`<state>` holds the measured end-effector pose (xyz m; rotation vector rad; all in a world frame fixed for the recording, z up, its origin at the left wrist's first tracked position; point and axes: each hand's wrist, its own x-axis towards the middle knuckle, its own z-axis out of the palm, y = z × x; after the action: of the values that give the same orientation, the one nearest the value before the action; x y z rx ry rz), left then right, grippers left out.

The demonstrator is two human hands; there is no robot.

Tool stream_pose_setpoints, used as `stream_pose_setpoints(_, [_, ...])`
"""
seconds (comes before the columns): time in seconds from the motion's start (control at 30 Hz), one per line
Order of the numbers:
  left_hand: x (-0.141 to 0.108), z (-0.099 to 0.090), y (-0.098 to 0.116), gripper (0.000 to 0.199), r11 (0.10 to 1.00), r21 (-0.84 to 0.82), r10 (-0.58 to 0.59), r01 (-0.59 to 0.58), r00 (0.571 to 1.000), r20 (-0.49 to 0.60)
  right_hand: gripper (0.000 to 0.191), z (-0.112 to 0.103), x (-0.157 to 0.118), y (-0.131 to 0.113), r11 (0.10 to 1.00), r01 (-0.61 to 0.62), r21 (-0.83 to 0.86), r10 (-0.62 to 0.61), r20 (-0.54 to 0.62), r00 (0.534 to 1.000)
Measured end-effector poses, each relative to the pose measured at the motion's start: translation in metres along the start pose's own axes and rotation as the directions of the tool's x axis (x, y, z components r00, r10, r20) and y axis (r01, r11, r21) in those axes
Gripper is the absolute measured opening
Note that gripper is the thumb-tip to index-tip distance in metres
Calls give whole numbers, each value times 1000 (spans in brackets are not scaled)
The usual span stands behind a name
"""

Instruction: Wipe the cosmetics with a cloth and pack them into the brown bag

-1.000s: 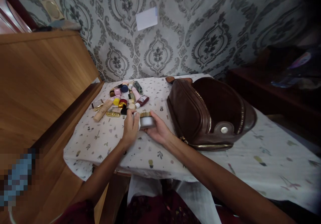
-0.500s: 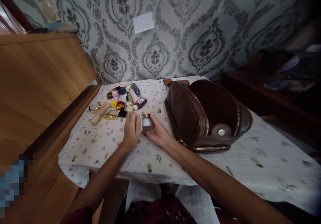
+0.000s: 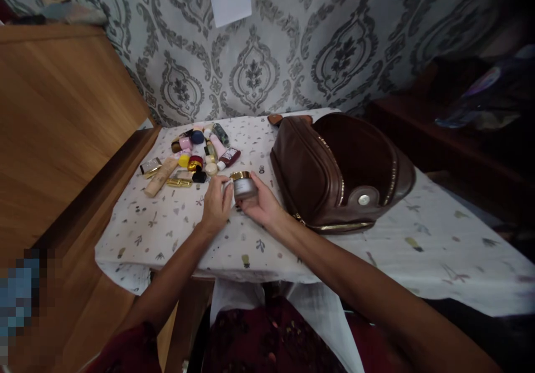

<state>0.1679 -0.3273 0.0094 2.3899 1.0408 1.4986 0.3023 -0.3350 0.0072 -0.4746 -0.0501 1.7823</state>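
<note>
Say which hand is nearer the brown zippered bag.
Right. The right hand holds the gold-lidded jar just left of the brown zippered bag; the left hand is farther left, beyond the jar.

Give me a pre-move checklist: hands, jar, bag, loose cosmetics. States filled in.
1. Right hand holding jar: ok, from its right side.
2. Gold lid on jar: ok; tightness cannot tell.
3. Left hand free: not ok, fingers closed on something white beside the jar.
4. Jar lifted off the table: cannot tell.
5. Bag unzipped: ok, mouth gaping.
6. Cosmetics apart from bag: ok, clustered left of it.
</note>
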Motion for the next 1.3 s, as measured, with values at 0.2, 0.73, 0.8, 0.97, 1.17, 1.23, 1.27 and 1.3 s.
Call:
stream_pose_setpoints(0.2, [10, -4, -9, 9, 998, -14, -60, 59, 995, -82, 23, -2, -5, 9, 983, 23, -181, 7, 161, 987])
stream_pose_setpoints(0.73, [-8, -19, 13, 28, 957, 82, 260, -278, 949, 180, 22, -3, 2, -1, 996, -7, -94, 14, 65, 998])
stream_pose_setpoints(0.8, [-7, -21, 9, 27, 968, 57, 235, -246, 960, 152, 25, -3, 1, -1, 995, -15, -95, 21, 61, 998])
stream_pose_setpoints(0.97, [6, -22, 6, 22, 997, 28, 72, -74, 996, 55, 21, -2, -5, 3, 990, -30, -137, 46, 114, 992])
stream_pose_setpoints(1.17, [1, -24, 12, 17, 990, 12, 137, -138, 986, 98, 14, 2, -6, 3, 994, 49, -102, -35, 134, 990])
stream_pose_setpoints(1.23, [-3, -26, 13, 18, 985, 6, 171, -174, 976, 137, 12, 3, -5, 1, 995, 49, -87, -38, 125, 991])
stream_pose_setpoints(1.27, [-4, -26, 12, 19, 984, 3, 173, -175, 974, 145, 12, 3, -5, 0, 996, 43, -82, -33, 117, 993])
stream_pose_setpoints(1.3, [-3, -27, 12, 19, 986, -1, 167, -169, 975, 143, 12, 4, -5, -1, 996, 34, -81, -25, 107, 994])
